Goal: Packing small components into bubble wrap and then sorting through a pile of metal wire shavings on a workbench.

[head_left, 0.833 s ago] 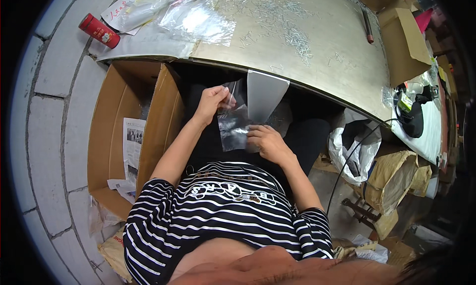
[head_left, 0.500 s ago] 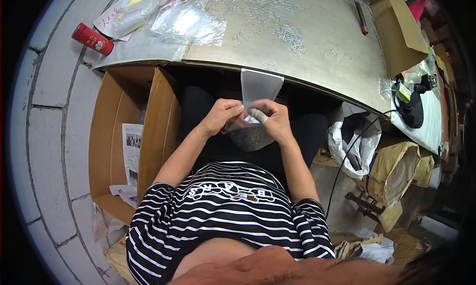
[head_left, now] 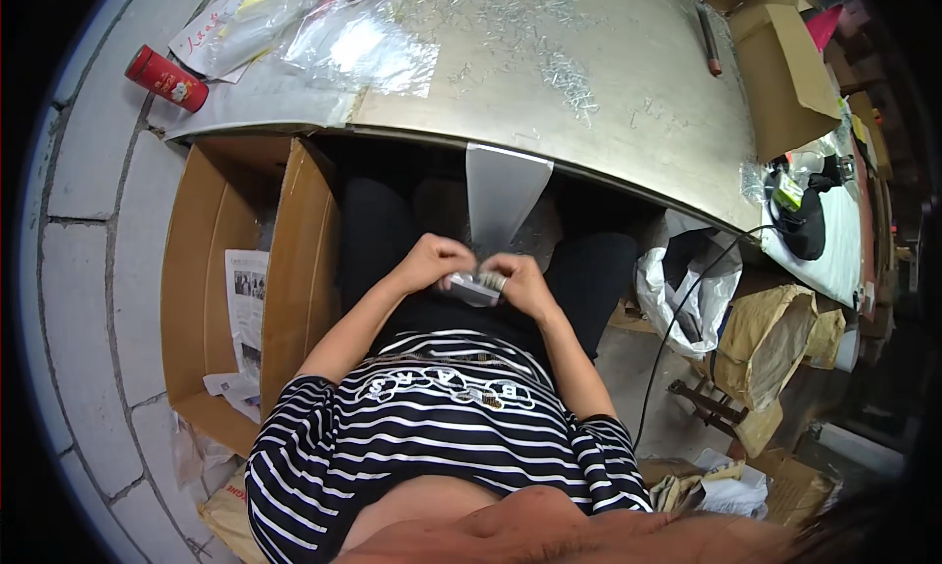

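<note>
Over my lap, just below the narrow end of a grey tapered chute (head_left: 505, 193), I hold a small clear plastic bag (head_left: 473, 290) with a pale grey band. My left hand (head_left: 434, 263) pinches one side of its upper edge. At the other side, the bent fingers of my right hand (head_left: 520, 284) close on it; a pale wrap shows round one finger. The fingertips are slightly blurred, and what lies inside the bag is too small to make out. The chute hangs from the table's front edge, its top end level with the tabletop.
Many small metal wire pieces (head_left: 569, 78) lie scattered on the metal-topped table (head_left: 628, 157). An open cardboard box (head_left: 186, 299) stands left of my legs. A red can (head_left: 167, 78) sits at the table's left corner. White sack (head_left: 659, 287) and black cable (head_left: 677, 319) are right.
Both hands have come down and toward my body, away from the chute, with the plastic bag between them. More of the chute's lower part now shows.
</note>
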A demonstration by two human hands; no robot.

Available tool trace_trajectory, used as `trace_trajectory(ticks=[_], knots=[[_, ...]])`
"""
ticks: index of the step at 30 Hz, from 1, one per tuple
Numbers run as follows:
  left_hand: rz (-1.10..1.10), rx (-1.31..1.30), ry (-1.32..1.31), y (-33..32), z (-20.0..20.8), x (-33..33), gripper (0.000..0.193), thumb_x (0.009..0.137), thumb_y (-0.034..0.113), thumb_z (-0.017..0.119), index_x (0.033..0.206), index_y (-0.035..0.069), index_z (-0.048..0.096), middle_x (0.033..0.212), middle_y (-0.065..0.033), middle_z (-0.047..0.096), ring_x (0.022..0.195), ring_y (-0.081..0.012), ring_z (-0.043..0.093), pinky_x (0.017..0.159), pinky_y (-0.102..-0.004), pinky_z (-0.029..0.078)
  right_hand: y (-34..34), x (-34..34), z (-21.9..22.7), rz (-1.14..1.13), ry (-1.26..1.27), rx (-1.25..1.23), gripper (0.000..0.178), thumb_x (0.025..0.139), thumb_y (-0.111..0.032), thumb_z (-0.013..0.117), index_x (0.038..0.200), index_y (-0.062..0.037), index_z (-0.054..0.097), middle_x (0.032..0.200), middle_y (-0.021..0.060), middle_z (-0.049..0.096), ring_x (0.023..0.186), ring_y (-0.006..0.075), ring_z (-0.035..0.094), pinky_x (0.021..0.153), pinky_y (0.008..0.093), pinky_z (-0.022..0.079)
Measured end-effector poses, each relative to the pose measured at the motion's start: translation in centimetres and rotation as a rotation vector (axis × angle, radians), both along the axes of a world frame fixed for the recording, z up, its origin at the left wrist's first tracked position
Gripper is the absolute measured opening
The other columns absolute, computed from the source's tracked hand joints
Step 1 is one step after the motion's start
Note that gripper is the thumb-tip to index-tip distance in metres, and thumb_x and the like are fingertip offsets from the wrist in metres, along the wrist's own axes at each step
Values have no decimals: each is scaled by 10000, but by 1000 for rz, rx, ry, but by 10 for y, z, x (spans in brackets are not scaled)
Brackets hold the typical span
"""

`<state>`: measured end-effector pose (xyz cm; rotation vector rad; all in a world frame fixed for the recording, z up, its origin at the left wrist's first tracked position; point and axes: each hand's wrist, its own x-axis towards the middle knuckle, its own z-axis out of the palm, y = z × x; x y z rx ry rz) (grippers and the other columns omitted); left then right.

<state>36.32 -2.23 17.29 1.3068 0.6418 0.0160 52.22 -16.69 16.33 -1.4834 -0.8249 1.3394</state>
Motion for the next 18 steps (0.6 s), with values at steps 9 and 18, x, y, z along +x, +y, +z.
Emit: trace_trajectory(ticks=[9,18], knots=[[137,498,11,14,-33,31,187,726,41,757,848,-18,629,745,-66,661,674,-103,615,623,-245,494,29,72,57,-192,-722,172,123,799,-88,674,903,-24,688,827,145,676,773,256,676,686,312,508],[386,44,-333,35,-38,51,264,728,27,757,934,-41,608,772,-50,640,707,-91,612,651,-220,497,167,186,80,110,-1546,356,484,937,-90,452,1412,-59,364,1481,183,337,1321,311,410,1099,335,295]])
